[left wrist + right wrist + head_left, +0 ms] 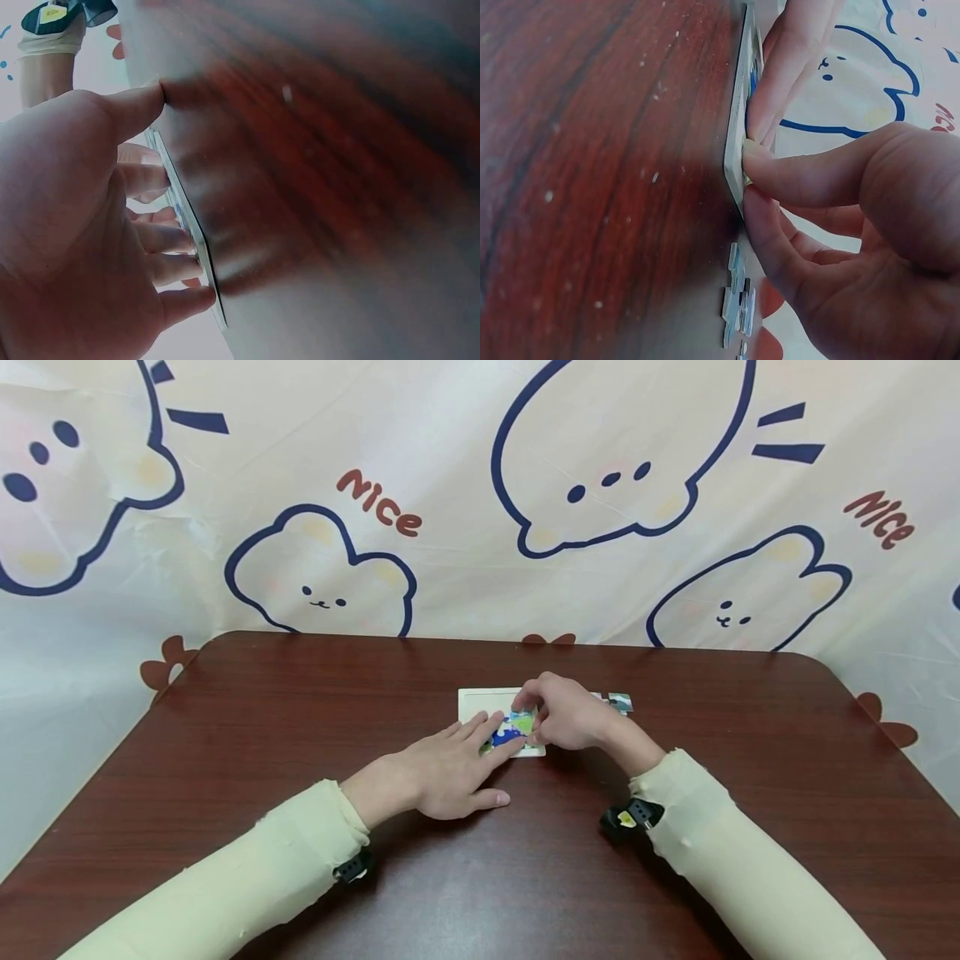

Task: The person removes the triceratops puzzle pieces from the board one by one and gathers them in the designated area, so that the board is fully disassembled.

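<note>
A white puzzle board [474, 700] lies on the table, with blue and green jigsaw pieces [507, 733] assembled on part of it. My left hand [450, 775] rests on the board with fingers spread and straight, its thumb on the table beside it. At the right side of the board my right hand [567, 714] has curled fingers, thumb and fingertips at a puzzle piece [523, 724] with green on it. The right wrist view shows the thumb tip [759, 161] against the board's edge; most of the piece is hidden there.
Loose jigsaw pieces [620, 702] lie just right of the board, partly behind the right hand; the right wrist view shows several pieces [737, 296]. The brown table [300, 710] meets a printed cloth backdrop [450, 585] at its far edge.
</note>
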Demonstrator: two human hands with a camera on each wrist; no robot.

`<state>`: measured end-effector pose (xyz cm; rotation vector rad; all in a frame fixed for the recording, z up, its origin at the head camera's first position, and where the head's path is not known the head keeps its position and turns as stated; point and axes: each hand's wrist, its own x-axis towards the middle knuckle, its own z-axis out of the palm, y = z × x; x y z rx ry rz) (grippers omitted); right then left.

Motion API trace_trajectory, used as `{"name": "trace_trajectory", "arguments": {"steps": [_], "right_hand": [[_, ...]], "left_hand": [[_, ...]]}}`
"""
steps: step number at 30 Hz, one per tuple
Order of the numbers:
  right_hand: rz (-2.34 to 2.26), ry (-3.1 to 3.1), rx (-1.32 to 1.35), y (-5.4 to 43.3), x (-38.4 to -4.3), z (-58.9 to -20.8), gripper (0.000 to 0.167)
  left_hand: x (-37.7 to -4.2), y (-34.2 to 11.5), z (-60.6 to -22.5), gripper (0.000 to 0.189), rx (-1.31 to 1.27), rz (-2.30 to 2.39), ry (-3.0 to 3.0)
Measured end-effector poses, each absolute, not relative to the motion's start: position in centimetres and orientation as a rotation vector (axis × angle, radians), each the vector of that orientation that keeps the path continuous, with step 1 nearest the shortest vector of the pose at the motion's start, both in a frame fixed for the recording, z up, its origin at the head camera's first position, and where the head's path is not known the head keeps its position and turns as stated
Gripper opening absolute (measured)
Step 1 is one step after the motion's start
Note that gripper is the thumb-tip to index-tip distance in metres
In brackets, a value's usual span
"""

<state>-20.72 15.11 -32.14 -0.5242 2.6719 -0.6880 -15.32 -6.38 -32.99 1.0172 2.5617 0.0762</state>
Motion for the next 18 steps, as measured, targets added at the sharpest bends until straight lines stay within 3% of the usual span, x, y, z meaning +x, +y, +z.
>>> {"name": "trace_trajectory", "arguments": {"steps": [18], "right_hand": [[-0.650,2.697,-0.561,14.46,-20.52,-31.99,0.041]], "left_hand": [[-15.38,-6.29,-32.75,0.076,1.029,0.065,2.556]]}}
